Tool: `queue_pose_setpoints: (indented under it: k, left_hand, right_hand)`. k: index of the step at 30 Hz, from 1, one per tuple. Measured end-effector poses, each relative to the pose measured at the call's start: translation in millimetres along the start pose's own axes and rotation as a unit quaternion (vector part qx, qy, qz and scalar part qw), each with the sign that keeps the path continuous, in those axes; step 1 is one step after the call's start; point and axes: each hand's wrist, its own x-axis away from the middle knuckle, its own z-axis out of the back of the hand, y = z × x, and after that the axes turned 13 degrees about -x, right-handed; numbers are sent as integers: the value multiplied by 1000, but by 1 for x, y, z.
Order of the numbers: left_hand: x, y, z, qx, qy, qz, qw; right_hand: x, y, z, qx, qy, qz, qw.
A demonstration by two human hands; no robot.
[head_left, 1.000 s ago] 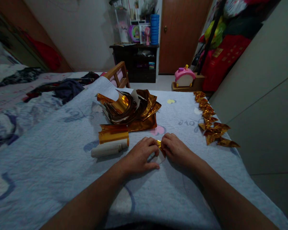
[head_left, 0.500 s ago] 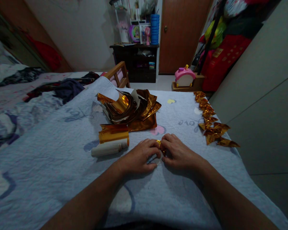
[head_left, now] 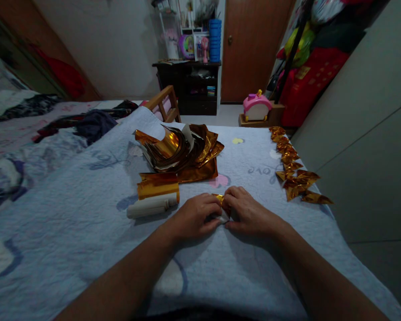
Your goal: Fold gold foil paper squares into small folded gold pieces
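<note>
My left hand (head_left: 194, 217) and my right hand (head_left: 246, 210) meet on the pale blue quilt (head_left: 87, 214), fingers pinched together on a small gold foil paper (head_left: 219, 199) with a white underside. Most of that paper is hidden beneath my fingers. Just left of my left hand lie a white glue tube (head_left: 152, 207) and a short gold foil roll (head_left: 157, 189). Beyond them rests a loose heap of gold foil sheets (head_left: 180, 151).
A row of several folded gold foil pieces (head_left: 292, 169) runs along the quilt's right edge beside a grey wardrobe (head_left: 364, 133). Dark clothes (head_left: 90, 122) lie at the left. A wooden chair (head_left: 163, 104), dark shelf unit (head_left: 190, 87) and pink toy (head_left: 256, 106) stand behind.
My two hands have drawn closer together over the gold paper, covering more of its white underside. Everything else on the quilt has stayed put.
</note>
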Motion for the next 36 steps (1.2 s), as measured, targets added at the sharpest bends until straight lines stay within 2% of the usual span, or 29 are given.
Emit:
queue_pose_setpoints:
  k: [6, 13, 27, 36]
  left_hand:
    - [0, -1, 3, 19, -8, 16, 1000]
    - [-2, 2, 12, 48, -51, 23, 997]
    - [-1, -4, 1, 26, -12, 16, 999]
    - [-6, -2, -5, 27, -18, 85, 996]
  right_hand:
    - [1, 0, -2, -15, 7, 11, 1000]
    - [2, -3, -2, -8, 8, -5, 1000]
    - [2, -5, -4, 1, 14, -8, 1000]
    - [-3, 0, -9, 7, 30, -23, 999]
